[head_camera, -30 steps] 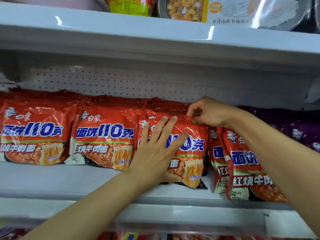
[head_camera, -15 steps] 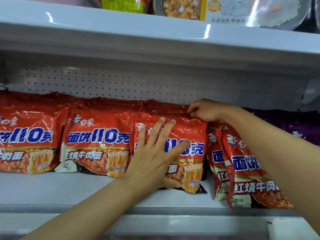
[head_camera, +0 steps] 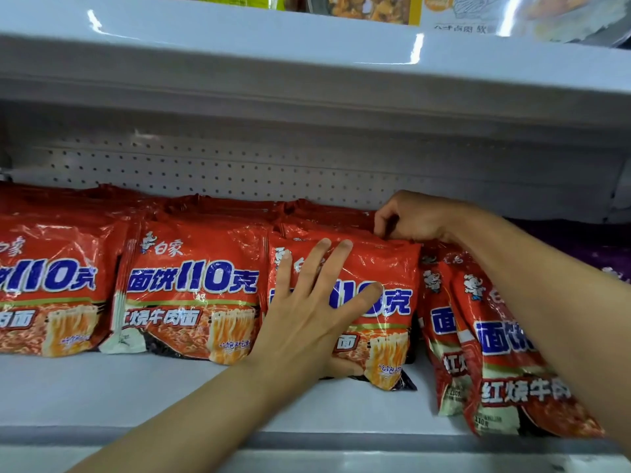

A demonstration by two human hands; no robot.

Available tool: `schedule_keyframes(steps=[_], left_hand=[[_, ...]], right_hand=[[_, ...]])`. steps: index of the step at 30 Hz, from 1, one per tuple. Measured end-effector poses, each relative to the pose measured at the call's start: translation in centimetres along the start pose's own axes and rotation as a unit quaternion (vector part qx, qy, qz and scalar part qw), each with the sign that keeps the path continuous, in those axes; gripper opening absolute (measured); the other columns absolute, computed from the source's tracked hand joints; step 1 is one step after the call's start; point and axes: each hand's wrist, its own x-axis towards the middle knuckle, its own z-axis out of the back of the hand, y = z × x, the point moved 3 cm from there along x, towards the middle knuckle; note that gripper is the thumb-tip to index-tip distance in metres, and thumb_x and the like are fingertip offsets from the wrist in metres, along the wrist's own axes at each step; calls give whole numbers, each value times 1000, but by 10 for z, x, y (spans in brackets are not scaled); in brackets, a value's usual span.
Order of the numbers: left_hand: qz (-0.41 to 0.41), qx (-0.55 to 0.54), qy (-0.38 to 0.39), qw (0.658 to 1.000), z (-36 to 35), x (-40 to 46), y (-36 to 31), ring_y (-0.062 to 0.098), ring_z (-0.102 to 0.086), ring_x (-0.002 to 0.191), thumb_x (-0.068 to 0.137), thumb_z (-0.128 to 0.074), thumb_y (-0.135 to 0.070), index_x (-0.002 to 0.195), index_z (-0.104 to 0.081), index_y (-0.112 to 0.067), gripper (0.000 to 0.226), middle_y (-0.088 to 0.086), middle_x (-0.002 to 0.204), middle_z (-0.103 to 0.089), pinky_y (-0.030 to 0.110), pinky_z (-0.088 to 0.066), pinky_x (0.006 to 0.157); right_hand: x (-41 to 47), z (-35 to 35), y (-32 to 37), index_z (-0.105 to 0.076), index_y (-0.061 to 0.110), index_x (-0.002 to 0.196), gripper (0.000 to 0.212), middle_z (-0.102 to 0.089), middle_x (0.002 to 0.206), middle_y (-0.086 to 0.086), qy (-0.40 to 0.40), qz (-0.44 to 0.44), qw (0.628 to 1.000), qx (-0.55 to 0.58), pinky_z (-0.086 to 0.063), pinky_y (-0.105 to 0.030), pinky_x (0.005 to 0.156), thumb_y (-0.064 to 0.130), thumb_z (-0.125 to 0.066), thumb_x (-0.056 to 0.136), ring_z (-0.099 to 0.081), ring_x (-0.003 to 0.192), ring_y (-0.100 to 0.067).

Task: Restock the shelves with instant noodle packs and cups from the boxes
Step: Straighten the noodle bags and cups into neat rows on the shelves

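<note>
A: Going left to right, how many red packs face front on the shelf (head_camera: pixel 170 390)?

B: Five. Two stand left of the left hand (head_camera: pixel 307 322): an end pack (head_camera: pixel 51 288), cut by the frame, and a second pack (head_camera: pixel 191 288).

A: And the hand itself?

B: Fingers straight and spread, flat against the third pack (head_camera: pixel 392 268), thumb under its lower edge.

A: The right hand (head_camera: pixel 413 216)?

B: Above and right of the left one, fingers curled, pinching that same pack's top edge. Under its forearm lean two tilted packs (head_camera: pixel 491 356), one overlapping the other. More red packs sit behind the front row; I can't count those.
</note>
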Motion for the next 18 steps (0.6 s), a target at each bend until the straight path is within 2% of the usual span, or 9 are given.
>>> schedule_keyframes(steps=[3, 5, 8, 11, 14, 18], left_hand=[[2, -4, 4, 1000, -1, 2, 0, 41, -24, 135, 41, -68, -83, 134, -40, -33, 110, 21, 147, -26, 60, -11, 105], [1, 1, 2, 1000, -2, 2, 0, 41, -24, 135, 41, -68, -83, 134, -40, -33, 110, 21, 147, -27, 61, -12, 106], [4, 5, 3, 1000, -2, 2, -1, 41, -25, 136, 41, -68, -83, 134, -39, -33, 110, 22, 148, -26, 61, -12, 108], [4, -4, 5, 1000, -2, 1, -1, 41, -24, 135, 41, -68, -83, 134, -39, -32, 111, 22, 148, -26, 58, -9, 106], [3, -4, 5, 1000, -2, 1, -1, 41, -24, 135, 41, -68, -83, 135, -39, -32, 111, 22, 148, -26, 59, -10, 105], [3, -1, 0, 1000, -1, 0, -1, 41, -24, 135, 43, -67, -84, 135, -39, -31, 110, 22, 148, -26, 60, -11, 106]], right_hand=[[0, 5, 1, -70, 20, 86, 16, -69, 105, -1, 33, -3, 998, 46, -44, -29, 93, 8, -60, 89, -61, 101, -16], [2, 8, -2, -69, 14, 98, 17, -65, 117, -4, -4, -16, 996, 87, -39, -30, 96, 17, -53, 95, -57, 109, -18], [11, 3, -2, -64, 7, 114, 24, -60, 124, -11, -53, -46, 998, 4, -42, -33, 95, 11, -48, 97, -55, 113, -24], [18, -2, 3, -65, 8, 116, 26, -61, 123, -11, -36, -68, 996, -34, -46, -38, 99, 6, -53, 94, -57, 112, -27], [20, -1, 8, -66, 9, 118, 29, -61, 124, -10, -24, -75, 995, -52, -47, -35, 98, 5, -57, 90, -58, 111, -24], [19, -6, 11, -63, 14, 123, 33, -58, 129, -6, 22, -75, 994, -73, -44, -31, 97, 7, -52, 92, -56, 115, -22]])
